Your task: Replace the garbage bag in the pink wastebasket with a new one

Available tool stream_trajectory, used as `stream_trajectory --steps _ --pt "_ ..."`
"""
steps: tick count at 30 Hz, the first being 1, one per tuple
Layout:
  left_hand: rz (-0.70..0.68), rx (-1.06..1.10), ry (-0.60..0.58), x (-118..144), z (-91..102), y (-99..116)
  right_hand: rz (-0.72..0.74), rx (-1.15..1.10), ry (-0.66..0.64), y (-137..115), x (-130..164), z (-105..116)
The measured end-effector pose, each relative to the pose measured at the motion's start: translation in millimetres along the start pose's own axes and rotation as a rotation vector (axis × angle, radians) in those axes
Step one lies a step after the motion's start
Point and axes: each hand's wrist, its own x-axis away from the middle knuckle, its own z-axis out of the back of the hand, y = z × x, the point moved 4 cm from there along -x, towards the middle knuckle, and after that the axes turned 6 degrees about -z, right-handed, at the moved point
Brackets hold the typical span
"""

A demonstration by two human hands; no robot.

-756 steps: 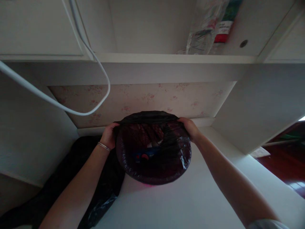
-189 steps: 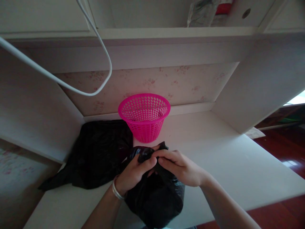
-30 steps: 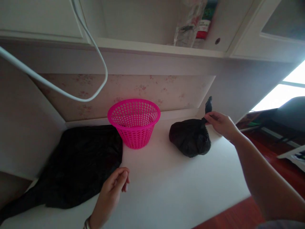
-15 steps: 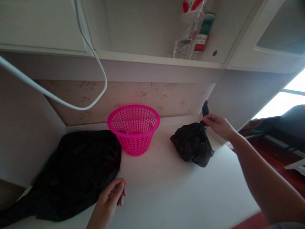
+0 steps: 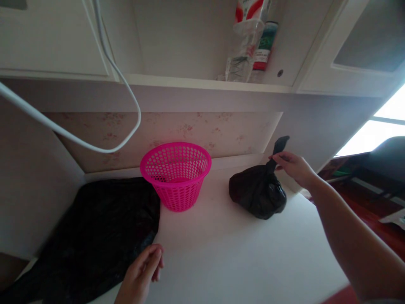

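My right hand (image 5: 291, 166) pinches the twisted neck of a filled black plastic bag (image 5: 257, 192) at the right side of the white desk. The bag's loose tip sticks up above my fingers, and its rounded body hangs below them; whether it touches the desk I cannot tell. My left hand (image 5: 144, 270) is near the front, fingers curled together with nothing seen in them. Close beside it on the left lies a large flat black plastic bag (image 5: 104, 236). Between the two bags stands a pink perforated plastic basket (image 5: 180, 194), upright, its rim overlapping the flat bag's edge in view.
A white cable (image 5: 126, 141) loops down at the upper left. Above the desk (image 5: 202, 257) runs a shelf (image 5: 196, 82) holding a clear plastic container (image 5: 242, 55) and a green-and-red can (image 5: 265, 46). Side panels bound the desk at left and right.
The filled bag has turned in my right hand's grip, and its tip now leans right. My left hand shows slightly lower, as the whole view has shifted a little.
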Motion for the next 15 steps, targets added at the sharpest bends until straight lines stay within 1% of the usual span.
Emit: stream_trajectory --steps 4,7,10,15 --pt "-0.008 -0.028 0.031 -1.3 7.1 9.5 -0.03 0.003 0.042 0.1 2.1 -1.4" --pt "0.005 -0.043 0.067 -2.1 12.2 12.1 -0.051 -0.03 0.064 0.4 7.6 -4.2" --pt "0.015 -0.031 0.079 -1.6 15.0 7.6 -0.061 -0.057 0.064 1.1 15.2 -8.1" --pt "0.025 -0.042 0.113 1.0 23.3 0.6 -0.056 -0.051 0.181 1.3 29.6 -10.9"
